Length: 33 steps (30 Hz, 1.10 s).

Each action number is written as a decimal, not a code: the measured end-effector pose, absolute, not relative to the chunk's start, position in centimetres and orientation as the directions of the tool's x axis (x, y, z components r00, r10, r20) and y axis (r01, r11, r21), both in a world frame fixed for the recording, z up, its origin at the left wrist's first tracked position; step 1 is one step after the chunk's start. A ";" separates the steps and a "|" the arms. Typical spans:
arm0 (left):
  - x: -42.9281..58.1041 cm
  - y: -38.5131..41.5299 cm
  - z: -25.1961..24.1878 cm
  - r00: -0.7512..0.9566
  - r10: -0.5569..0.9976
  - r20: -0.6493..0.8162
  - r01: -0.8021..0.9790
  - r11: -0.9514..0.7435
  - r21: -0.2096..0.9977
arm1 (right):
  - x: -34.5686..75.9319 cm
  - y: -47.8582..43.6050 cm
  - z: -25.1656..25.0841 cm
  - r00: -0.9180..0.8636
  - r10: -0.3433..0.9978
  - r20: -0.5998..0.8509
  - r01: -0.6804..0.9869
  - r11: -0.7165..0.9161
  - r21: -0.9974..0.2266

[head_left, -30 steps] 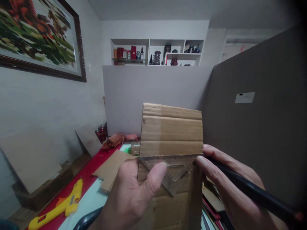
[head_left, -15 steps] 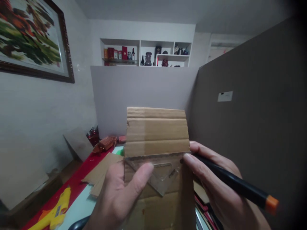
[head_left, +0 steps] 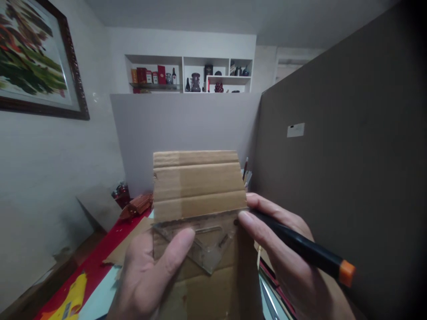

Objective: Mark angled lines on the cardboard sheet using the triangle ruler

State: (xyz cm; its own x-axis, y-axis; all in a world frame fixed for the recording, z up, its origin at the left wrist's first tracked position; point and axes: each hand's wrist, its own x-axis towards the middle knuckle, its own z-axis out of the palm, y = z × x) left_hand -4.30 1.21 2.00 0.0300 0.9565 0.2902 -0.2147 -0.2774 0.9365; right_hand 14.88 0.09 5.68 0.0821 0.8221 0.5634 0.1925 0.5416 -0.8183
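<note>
Cardboard [head_left: 200, 178], one long piece, fills the lower middle of the frame, its long axis running up toward the centre and its near end cut off by the bottom edge. On my feed one clear set square [head_left: 211, 262] lies flat against it, between the hands; its long straight edge crosses the board from left to right, rising slightly rightward, and its corner points down toward the bottom of the frame. I read that edge as the line that matters.

The left hand [head_left: 148, 271] is the nearer to the set square: its thumb presses on the left part while its fingers go behind the board, clamping both. The right hand [head_left: 287, 244], at lower right, pinches one black tool [head_left: 308, 246] between thumb and fingers, beside the right end of that edge. The tool slants down to the right, ending in an orange cap; I can't make out its tip, as the fingers cover it.

Around them I count one yellow glue gun [head_left: 71, 298] at lower left, one cardboard scrap [head_left: 125, 244] partly behind the left hand, and one reddish-brown model [head_left: 137, 206] farther back on the red counter [head_left: 96, 244].
</note>
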 end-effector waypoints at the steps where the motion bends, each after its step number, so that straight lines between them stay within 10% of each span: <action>1: -4.3 1.3 2.1 0.086 0.958 0.275 -0.243 -0.247 0.938 | 14.8 0.2 5.6 0.071 0.827 0.558 0.192 0.538 -0.821; 33: -4.0 1.7 2.9 0.154 0.981 0.120 -0.506 -0.026 0.862 | 15.3 -0.1 5.8 0.035 0.806 0.591 0.304 0.554 -0.775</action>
State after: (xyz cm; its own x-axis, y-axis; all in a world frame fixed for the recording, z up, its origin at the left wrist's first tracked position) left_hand -3.99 1.73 2.87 0.1535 0.9808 0.1201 -0.5058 -0.0264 0.8622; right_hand 15.28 -0.07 5.77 0.0354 0.8062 0.5906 0.3040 0.5543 -0.7748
